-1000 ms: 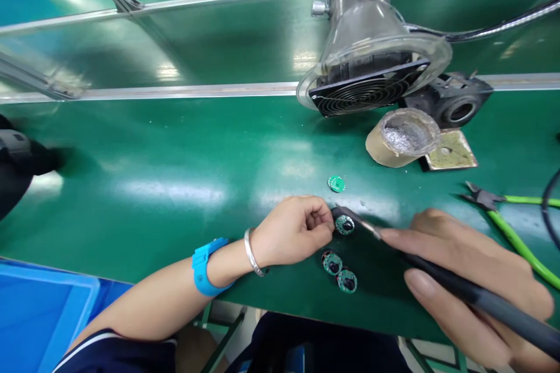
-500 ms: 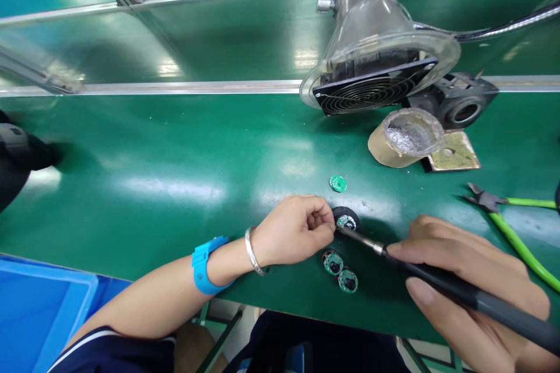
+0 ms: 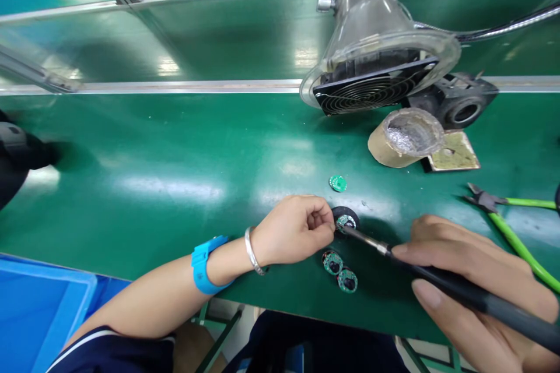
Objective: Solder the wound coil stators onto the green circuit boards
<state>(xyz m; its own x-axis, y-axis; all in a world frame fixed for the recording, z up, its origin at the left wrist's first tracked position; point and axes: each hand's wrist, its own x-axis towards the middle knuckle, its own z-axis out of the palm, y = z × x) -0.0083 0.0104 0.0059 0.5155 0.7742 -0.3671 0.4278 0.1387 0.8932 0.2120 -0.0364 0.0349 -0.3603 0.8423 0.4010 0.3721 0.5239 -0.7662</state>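
My right hand [image 3: 476,280] is closed around a soldering iron [image 3: 464,291], its metal tip reaching a small round circuit board [image 3: 345,222]. That board rests on a black ring-shaped piece [image 3: 346,211] on the bench. Fingers of my left hand [image 3: 297,230] are pinched together at the left edge of the board; what they hold is hidden. Two more round circuit boards, an upper one [image 3: 332,263] and a lower one [image 3: 347,280], lie side by side nearer to me. Beyond the black piece lies a plain green round board [image 3: 338,183].
A fume hood with a fan grille [image 3: 371,93] hangs over the back. Below it stand a brown cup [image 3: 385,145], a sponge tray [image 3: 457,151] and a dark iron holder [image 3: 468,102]. Green-handled cutters [image 3: 490,201] lie right; a blue bin [image 3: 44,303] is lower left.
My right hand and the soldering iron have shifted slightly to the right, the tip moving a little along the board. My left hand stays in place.
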